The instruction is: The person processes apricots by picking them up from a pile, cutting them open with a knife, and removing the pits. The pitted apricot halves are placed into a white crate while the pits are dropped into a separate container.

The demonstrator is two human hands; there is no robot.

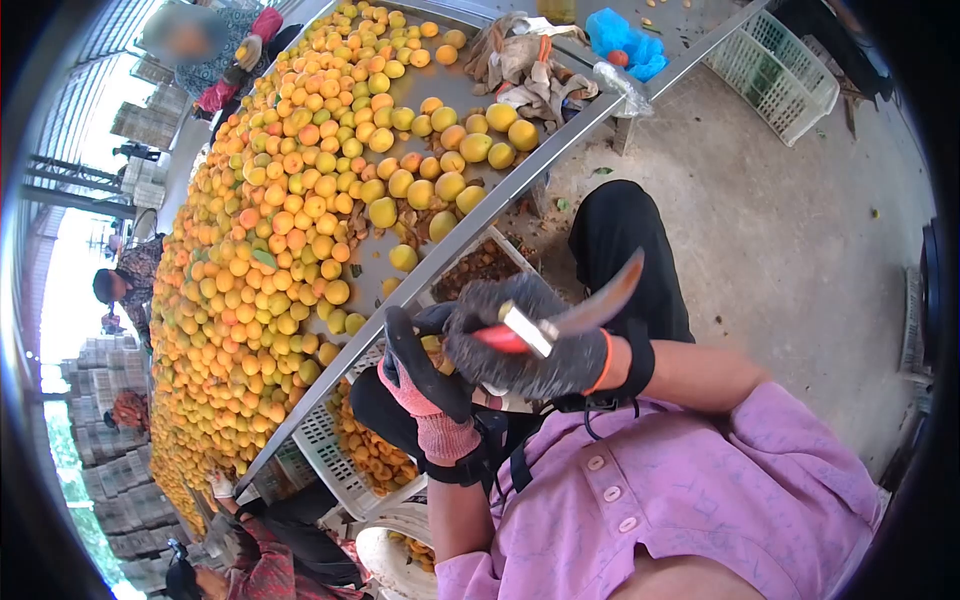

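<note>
In my right hand [520,335], in a dark glove, a knife [600,300] is gripped. Its red handle shows at my fingers and its curved blade points up and to the right. My left hand [428,385], in a pink and black glove, is right beside it with fingers curled around an apricot [436,352], mostly hidden between the hands. Just beyond my hands is the metal rim [480,215] of a table heaped with whole apricots [270,230]. Under the rim stands a white crate [335,470] with cut apricot halves [372,450].
Another crate [490,245] with dark scraps is under the table edge. A white bucket [385,560] is at my left. Rags [530,75] and a blue plastic bag [625,45] lie at the table's far corner. Several people sit around the table. An upturned-looking white crate [770,80] stands at upper right.
</note>
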